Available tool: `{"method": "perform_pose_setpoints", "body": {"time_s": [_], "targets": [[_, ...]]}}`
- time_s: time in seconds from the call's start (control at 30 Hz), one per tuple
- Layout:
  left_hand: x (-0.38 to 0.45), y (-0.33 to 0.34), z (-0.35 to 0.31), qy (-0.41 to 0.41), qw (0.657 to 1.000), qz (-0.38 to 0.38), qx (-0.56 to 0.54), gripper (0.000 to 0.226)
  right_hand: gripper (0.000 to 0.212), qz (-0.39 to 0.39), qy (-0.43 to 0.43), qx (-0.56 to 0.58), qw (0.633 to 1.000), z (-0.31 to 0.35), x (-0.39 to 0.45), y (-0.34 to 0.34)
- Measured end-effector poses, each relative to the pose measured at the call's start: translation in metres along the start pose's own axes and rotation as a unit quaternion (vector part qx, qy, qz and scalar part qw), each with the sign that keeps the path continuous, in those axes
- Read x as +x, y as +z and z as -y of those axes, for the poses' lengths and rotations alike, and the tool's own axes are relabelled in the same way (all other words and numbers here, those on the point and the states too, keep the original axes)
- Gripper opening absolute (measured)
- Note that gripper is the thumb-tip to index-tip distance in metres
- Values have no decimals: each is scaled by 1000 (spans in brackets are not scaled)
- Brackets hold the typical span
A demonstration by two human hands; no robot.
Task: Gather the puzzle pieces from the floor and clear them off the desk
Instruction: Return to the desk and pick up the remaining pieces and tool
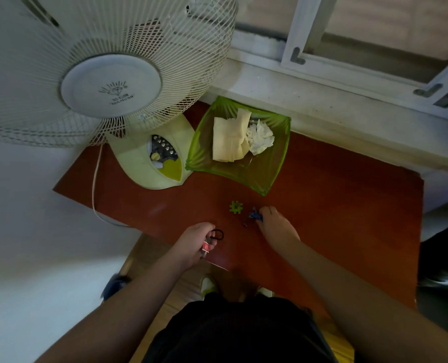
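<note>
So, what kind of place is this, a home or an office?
Most likely a room in a home. A red-brown desk stands under a sliding window, with an electric desk fan and a green plastic tray of tissues on it, and wooden flooring below.

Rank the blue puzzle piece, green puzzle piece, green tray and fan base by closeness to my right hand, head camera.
From the right hand:
1. Blue puzzle piece, at its fingertips.
2. Green puzzle piece, just left.
3. Green tray, behind.
4. Fan base, far left.
</note>
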State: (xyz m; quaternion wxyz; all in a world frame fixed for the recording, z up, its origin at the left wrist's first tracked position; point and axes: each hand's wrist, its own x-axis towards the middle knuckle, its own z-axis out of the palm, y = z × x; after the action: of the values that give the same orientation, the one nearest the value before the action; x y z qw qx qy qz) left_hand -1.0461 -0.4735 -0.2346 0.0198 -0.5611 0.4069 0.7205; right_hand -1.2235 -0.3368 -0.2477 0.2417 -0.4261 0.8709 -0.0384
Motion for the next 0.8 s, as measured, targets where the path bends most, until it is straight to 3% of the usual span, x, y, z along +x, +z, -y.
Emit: {"method": "perform_pose_setpoints", "body": {"time_s": [0.27, 0.37, 0.43, 0.5, 0.6, 0.67, 0.73, 0.8], "targets": [[-5, 10, 7, -10, 1000, -15, -20, 23, 29, 10, -12, -14, 1000, -3, 2, 1], [-6, 12, 11, -15, 999, -21, -31, 24, 21, 44, 35, 151, 987, -12, -1, -10], [-6, 14, 13, -24, 998, -26, -53, 25, 16, 60, 69, 280, 956, -20, -10, -17], [-6, 17, 14, -36, 997, -37, -62, 26, 17, 82, 127, 461, 875, -24, -22, -20], [-7, 21, 16, -39, 995, -28, -87, 24, 20, 74, 196, 733, 647, -30, -32, -18], [-9, 24, 17, -39, 993, -15, -107, 23, 18, 73, 217, 822, 522, -34, -35, -20], [-9, 27, 19, -42, 993, -13, -114, 27, 16, 86, 223, 858, 455, -38, -38, -24], [-9, 29, 20, -43, 992, -14, -119, 30, 17, 98, 224, 869, 430, -40, -39, -27]]}}
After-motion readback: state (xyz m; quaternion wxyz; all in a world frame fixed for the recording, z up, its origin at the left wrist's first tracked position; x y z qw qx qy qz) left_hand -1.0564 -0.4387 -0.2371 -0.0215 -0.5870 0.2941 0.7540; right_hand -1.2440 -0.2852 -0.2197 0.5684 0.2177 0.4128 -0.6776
